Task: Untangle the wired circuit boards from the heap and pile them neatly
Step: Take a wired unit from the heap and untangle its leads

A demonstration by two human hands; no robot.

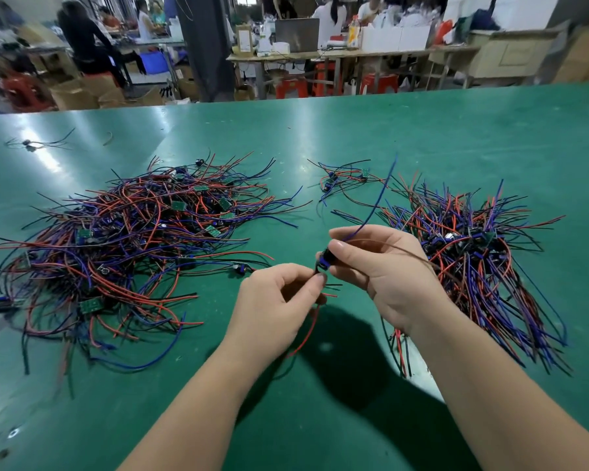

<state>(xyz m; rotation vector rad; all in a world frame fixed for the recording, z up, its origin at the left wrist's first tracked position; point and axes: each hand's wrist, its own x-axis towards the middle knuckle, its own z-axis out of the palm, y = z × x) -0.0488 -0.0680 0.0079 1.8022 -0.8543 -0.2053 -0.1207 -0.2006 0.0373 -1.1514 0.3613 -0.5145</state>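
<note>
While both hands pinch it | circuit board (323,262): small, dark-blue, red/blue/black leads

Both forearms extend forward, bare. Left hand (272,307) pinches with thumb and forefinger; right hand (385,266) pinches just beside it, palm down.

Open green table (320,130) runs down the middle between the two wire piles, and that lane is where the left hand (272,307) and right hand (385,270) sit, pinching one small board (322,263) above the surface. Left side is blocked by the big tangled heap (123,246), its loose ends reaching toward the centre. Right side is filled by the sorted pile (473,253) — wires fan toward the near edge. A small cluster (344,180) sits behind the lane. The far edge and the near-left corner are mostly bare.
</note>
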